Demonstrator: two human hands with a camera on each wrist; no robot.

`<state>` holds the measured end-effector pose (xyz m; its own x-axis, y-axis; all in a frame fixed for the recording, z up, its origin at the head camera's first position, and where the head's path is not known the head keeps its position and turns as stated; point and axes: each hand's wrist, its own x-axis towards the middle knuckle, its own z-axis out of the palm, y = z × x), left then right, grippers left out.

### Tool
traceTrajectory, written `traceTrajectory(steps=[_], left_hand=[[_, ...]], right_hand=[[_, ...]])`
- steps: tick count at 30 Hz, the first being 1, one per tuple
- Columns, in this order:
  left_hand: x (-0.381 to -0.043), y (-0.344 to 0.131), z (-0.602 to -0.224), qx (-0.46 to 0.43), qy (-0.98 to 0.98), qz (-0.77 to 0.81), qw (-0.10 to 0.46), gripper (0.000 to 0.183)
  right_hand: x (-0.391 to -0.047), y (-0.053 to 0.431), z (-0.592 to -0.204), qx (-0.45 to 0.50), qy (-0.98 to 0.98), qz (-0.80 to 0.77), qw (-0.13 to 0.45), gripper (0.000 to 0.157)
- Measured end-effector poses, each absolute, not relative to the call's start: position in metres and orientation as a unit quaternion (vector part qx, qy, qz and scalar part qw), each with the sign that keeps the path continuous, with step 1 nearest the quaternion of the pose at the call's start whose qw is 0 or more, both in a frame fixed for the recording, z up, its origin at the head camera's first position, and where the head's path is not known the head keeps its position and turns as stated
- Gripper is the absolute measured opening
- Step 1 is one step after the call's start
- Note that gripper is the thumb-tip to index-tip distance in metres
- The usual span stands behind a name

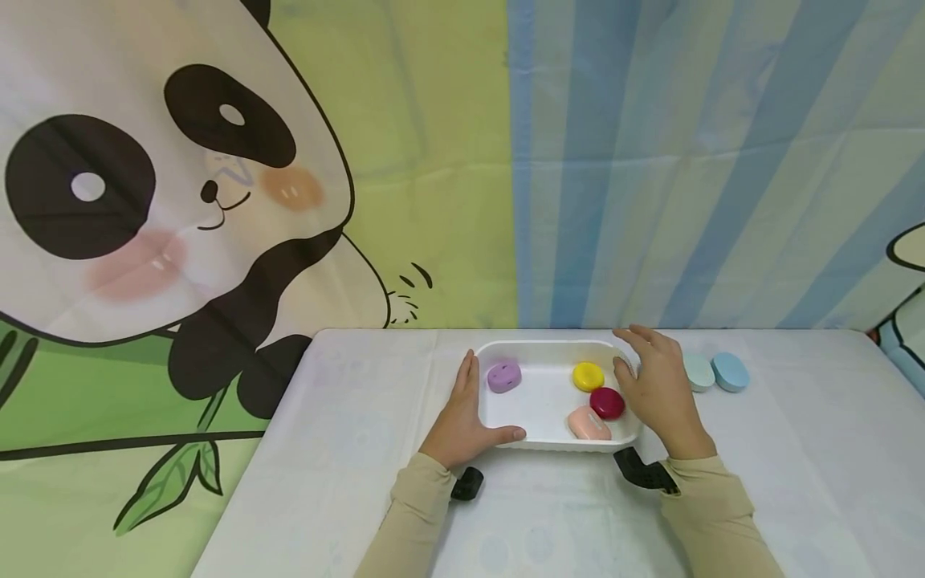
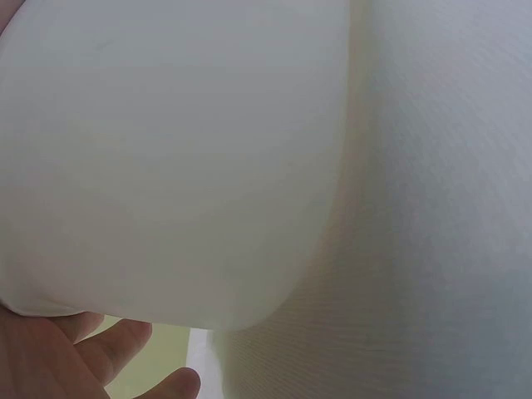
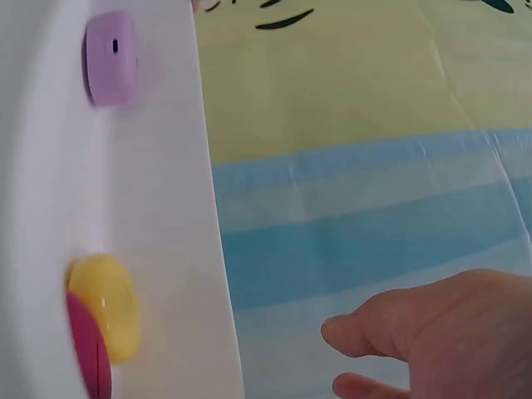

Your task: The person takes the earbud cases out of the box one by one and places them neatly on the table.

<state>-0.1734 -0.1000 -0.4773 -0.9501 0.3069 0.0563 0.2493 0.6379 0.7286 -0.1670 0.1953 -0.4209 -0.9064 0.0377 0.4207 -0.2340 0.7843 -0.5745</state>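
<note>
White plastic tray (image 1: 542,411) sits on the surface (image 1: 809,466), step judged as steadying its ends: left hand (image 1: 464,427) spread along the left rim, right hand (image 1: 661,395) loose-fingered by the right, neither grip closed round anything; next move likely calls for firmer purchase; peach piece (image 1: 586,427) bears no readable writing.

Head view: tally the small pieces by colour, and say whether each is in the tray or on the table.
Purple piece: 1, tray
Yellow piece: 1, tray
Dark red piece: 1, tray
Pink piece: 1, tray
Pale green piece: 1, table
Blue piece: 1, table
Total: 6 visible
</note>
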Motion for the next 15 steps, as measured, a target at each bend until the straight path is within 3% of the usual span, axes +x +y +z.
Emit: traceTrajectory(steps=[15], left_hand=[[-0.174,-0.1,-0.477,0.154,0.897,0.412,0.034,0.141]], right_hand=[[-0.177,0.143,-0.432,0.134,-0.925,0.315,0.165,0.04]])
